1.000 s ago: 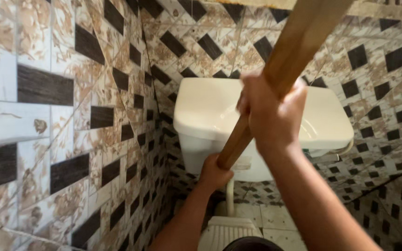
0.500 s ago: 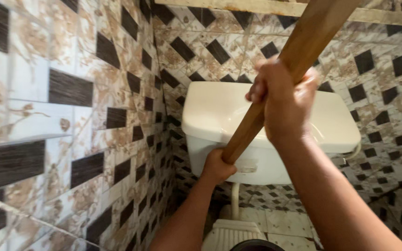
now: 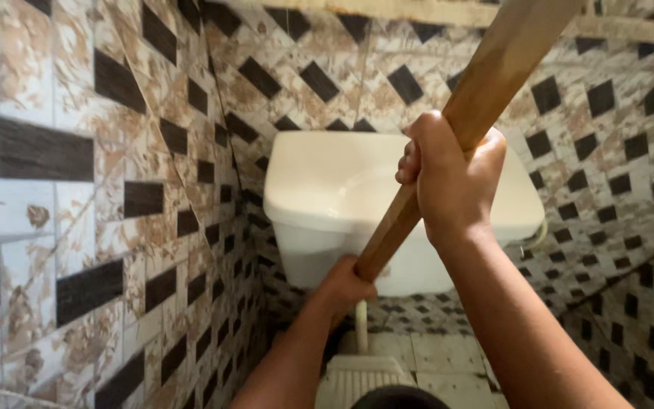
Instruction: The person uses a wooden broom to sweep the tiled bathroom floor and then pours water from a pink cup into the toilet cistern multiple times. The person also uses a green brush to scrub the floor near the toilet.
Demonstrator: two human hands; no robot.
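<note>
Right hand [image 3: 452, 178] was closest to the camera, grip closed tight around a long wooden handle [image 3: 486, 87] about halfway up, fingers fully wrapped. The handle ran at a slant from the top right corner of the view down toward the lower middle. Left hand [image 3: 346, 286] was lower and further out, grip also closed around the handle's bottom visible stretch, so whatever was on the end was hidden behind it. Down at the bottom edge you could see a ribbed white footrest of a squat pan [image 3: 361, 375] on the floor, with a dark rounded thing just below it, couldn't tell what. Behind the hands sat a white toilet cistern [image 3: 327, 193] mounted in the corner, a thin white pipe [image 3: 361, 326] dropping from it. Walls [image 3: 77, 189] were beige marbled tiles with dark brown rectangles and diamonds.
</note>
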